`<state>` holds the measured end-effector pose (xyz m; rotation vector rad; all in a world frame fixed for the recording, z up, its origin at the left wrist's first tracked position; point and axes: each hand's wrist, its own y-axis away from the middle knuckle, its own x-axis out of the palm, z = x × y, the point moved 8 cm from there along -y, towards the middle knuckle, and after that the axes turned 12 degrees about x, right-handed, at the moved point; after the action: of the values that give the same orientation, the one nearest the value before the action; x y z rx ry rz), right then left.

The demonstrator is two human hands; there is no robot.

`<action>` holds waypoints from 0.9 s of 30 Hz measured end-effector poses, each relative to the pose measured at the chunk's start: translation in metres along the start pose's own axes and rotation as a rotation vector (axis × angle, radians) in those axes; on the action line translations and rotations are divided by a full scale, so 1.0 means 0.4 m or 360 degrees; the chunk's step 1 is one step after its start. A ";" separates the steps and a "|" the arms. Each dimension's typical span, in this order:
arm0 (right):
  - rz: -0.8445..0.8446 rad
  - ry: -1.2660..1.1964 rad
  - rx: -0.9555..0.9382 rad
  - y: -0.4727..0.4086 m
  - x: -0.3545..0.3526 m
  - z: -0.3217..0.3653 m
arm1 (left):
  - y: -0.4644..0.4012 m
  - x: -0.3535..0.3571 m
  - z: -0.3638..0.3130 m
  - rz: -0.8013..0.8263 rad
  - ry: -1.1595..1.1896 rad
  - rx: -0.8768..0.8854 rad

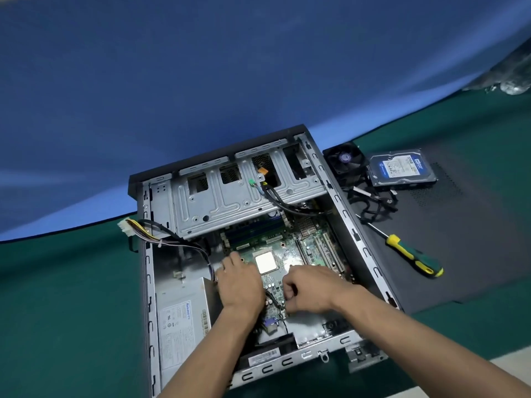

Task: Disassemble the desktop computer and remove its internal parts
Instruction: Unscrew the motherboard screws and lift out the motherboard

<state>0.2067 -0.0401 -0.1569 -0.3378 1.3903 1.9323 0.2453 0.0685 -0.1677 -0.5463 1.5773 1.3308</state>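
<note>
Left hand [240, 282] flat on motherboard [290, 248]; right hand [307, 288] pinching thin cable [275, 300]. Stiff, fragile board: lift by edges.

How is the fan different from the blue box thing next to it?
The fan is black, with round blades and a purple sticker at its hub; the hard drive is a flat dark slab with a blue and white label. The fan lies nearer the computer case; the hard drive lies farther right. Both lie outside the case on the dark side panel, with loose cables beside them, and no hands touch them.
</note>
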 end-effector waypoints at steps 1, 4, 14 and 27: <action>0.0015 -0.0051 0.0002 0.003 -0.003 0.003 | 0.001 -0.002 -0.012 -0.0020 0.0031 0.0093; -0.0050 -0.0215 0.0078 0.001 -0.021 -0.011 | 0.016 0.017 -0.043 0.0041 0.0266 0.0309; -0.0006 0.0680 0.0124 0.002 0.036 -0.005 | 0.026 0.024 -0.036 0.0359 0.0208 0.0316; -0.0400 0.0988 0.0017 -0.001 0.000 0.012 | 0.062 0.033 -0.017 0.0430 0.0097 0.0355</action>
<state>0.2081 -0.0358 -0.1554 -1.1240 1.6364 1.6739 0.2168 0.0727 -0.1674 -0.2435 1.8719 1.3207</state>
